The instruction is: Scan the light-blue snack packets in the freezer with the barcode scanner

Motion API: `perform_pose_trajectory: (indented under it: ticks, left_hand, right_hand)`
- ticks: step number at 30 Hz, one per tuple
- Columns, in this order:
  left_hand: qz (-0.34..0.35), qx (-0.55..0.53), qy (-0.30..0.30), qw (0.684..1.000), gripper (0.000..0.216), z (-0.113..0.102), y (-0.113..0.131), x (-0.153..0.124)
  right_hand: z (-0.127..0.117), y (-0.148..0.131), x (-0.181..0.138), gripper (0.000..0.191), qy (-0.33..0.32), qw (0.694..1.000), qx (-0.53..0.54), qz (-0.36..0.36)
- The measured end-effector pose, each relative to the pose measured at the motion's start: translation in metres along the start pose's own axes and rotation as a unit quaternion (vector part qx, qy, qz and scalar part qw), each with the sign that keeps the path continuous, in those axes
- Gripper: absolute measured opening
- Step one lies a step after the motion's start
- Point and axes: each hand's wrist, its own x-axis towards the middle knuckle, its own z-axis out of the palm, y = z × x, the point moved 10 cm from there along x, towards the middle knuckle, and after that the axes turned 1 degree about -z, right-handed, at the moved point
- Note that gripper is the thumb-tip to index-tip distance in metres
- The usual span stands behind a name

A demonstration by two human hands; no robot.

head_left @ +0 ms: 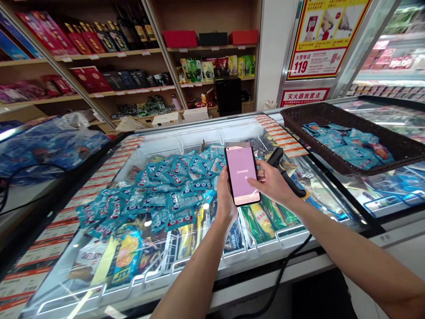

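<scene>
A smartphone (239,181) with a pale purple screen is held upright over the glass top of a chest freezer. My left hand (226,199) is closed round its left edge. My right hand (272,180) grips its right edge, with the thumb over the screen; a ring shows on one finger. Left of the phone, many small blue snack packets (181,177) are heaped on the glass. A black handheld barcode scanner (287,177) lies just beyond my right hand, partly hidden by it.
A brown woven basket (398,133) at the right holds more blue packets. Clear bags of packets (49,141) lie at the left. Wrapped frozen goods (128,252) show under the glass. A black cable (282,274) hangs down the front. Stocked shelves (116,53) stand behind.
</scene>
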Motion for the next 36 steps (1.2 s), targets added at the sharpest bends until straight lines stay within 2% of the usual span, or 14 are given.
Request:
perform_pose_trajectory:
  ticks: [12, 27, 31, 34, 36]
  left_hand:
    - [-0.001, 0.007, 0.001, 1.000, 0.041, -0.003, -0.002, 0.002]
    - [-0.013, -0.017, -0.001, 1.000, 0.042, 0.003, -0.001, -0.001]
    - [-0.026, -0.026, -0.006, 0.999, 0.046, 0.006, -0.001, -0.002]
    - [-0.036, -0.019, -0.019, 0.999, 0.050, 0.009, -0.001, -0.003]
    - [-0.047, -0.018, -0.033, 0.998, 0.051, 0.013, -0.003, -0.004]
  right_hand:
    - [0.000, 0.001, 0.001, 0.041, 0.004, 1.000, 0.000, 0.005]
    - [-0.001, 0.001, -0.001, 0.044, 0.007, 1.000, 0.015, 0.000]
    - [0.000, 0.000, 0.000, 0.046, 0.004, 0.999, 0.052, -0.006]
    - [-0.005, 0.005, 0.004, 0.036, 0.029, 0.997, 0.073, -0.022]
    - [-0.009, 0.012, 0.006, 0.038, 0.052, 0.995, 0.079, -0.025]
